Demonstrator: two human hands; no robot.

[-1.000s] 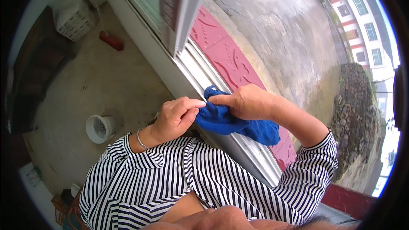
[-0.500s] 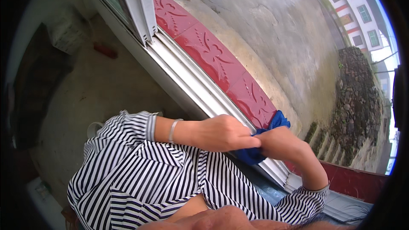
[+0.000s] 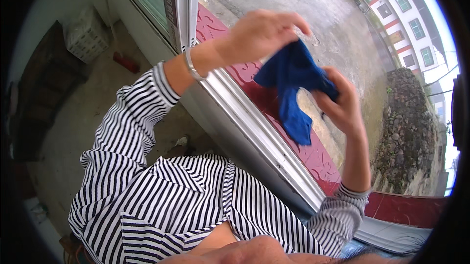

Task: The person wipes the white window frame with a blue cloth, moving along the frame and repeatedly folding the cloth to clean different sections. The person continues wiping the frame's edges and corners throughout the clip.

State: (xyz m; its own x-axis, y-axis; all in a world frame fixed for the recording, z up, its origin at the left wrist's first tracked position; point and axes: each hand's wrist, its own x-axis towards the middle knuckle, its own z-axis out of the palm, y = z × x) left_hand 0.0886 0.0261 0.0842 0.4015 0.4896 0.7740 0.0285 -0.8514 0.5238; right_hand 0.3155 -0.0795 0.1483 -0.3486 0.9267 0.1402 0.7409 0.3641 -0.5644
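Observation:
A dark blue cloth (image 3: 289,70) hangs loosely in the air between my hands, above the window sill, with one strip dangling down. My left hand (image 3: 259,36), with a silver bracelet on its wrist, pinches the cloth's upper corner; its fingers are slightly blurred. To the right and lower, my right hand (image 3: 347,102) grips another part of the cloth between thumb and fingers. Under the cloth run the white metal window track (image 3: 254,122) and, beyond it, the red patterned tile ledge (image 3: 323,166).
A sliding window frame (image 3: 188,4) stands at the far end of the track. Inside, on the left, are a white crate (image 3: 85,34) and a red brush-like object (image 3: 126,62) on the floor. Outside lie concrete ground (image 3: 313,4), a stone wall (image 3: 406,122) and a white building (image 3: 406,14).
Both hands have risen off the track and moved apart, the left farther up. The bunched cloth has been lifted and opened out between them.

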